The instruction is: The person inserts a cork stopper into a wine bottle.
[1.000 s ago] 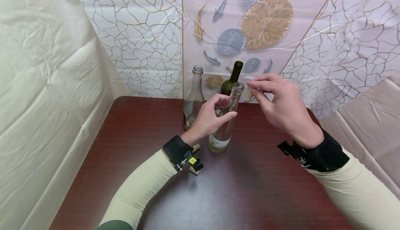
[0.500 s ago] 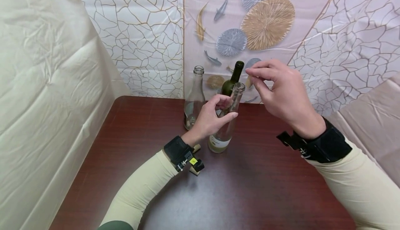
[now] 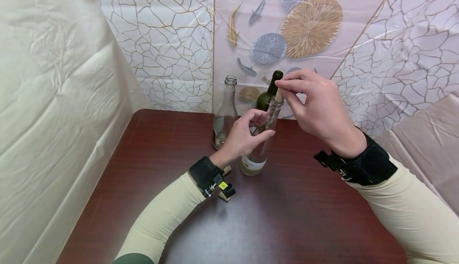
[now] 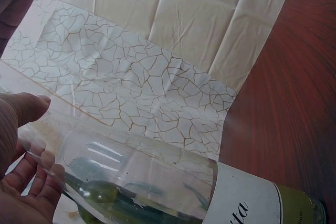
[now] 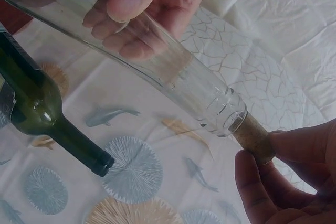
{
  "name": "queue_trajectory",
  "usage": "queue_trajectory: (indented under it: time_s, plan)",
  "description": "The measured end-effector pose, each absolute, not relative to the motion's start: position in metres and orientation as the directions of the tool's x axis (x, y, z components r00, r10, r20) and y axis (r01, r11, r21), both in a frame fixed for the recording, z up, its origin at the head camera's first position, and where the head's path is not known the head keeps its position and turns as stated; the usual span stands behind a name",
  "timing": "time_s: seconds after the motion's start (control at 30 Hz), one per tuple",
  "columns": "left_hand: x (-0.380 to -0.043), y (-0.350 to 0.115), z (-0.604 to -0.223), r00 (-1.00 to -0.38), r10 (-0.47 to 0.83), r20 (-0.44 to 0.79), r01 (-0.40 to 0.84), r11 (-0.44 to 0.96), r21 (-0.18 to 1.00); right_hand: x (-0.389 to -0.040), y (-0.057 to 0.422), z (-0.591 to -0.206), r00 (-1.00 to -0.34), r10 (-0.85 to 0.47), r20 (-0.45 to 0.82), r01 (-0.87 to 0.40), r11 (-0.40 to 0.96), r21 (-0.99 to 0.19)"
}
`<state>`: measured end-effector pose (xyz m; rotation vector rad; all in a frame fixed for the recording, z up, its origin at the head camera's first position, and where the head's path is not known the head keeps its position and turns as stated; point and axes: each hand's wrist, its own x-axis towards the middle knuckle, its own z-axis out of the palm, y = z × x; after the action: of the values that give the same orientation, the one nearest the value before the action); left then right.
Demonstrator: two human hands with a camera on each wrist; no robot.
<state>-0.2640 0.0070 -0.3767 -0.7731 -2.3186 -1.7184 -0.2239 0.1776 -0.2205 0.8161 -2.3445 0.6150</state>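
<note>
My left hand (image 3: 241,135) is curled round the upper part of a clear glass wine bottle (image 3: 259,154), which stands on the table with a white and gold label low on its body. In the right wrist view, the thumb and fingers of my right hand (image 5: 294,169) pinch a cork (image 5: 255,139). One end of that cork sits at the mouth of the clear bottle, and most of its length shows outside the rim. Behind the gripped bottle rises a green wine bottle (image 3: 263,100), its neck uncorked.
Another clear bottle (image 3: 225,110) with an uncovered mouth stands back left on the dark red table (image 3: 150,156). Two more corks lie near my left wrist: one cork (image 3: 227,170) farther off, the other cork (image 3: 224,196) nearer. Patterned cloth (image 3: 172,49) hangs behind.
My right hand first rose a little, then moved left and brought the cork to the clear bottle's mouth. My left hand has kept its hold on the bottle.
</note>
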Motion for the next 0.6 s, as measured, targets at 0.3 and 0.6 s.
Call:
queue_trajectory:
  time_s: [0.3,0.6]
  plan:
    - [-0.264,0.007,-0.378,-0.85,0.312,0.425,0.495,0.192,0.847,-0.227,0.177,-0.227,-0.658,-0.427,0.62,-0.665,0.716,-0.213]
    - [-0.265,0.007,-0.378,-0.85,0.309,0.428,0.497,0.195,0.846,-0.225,0.174,-0.233,-0.633,-0.44,0.637,-0.668,0.726,-0.162]
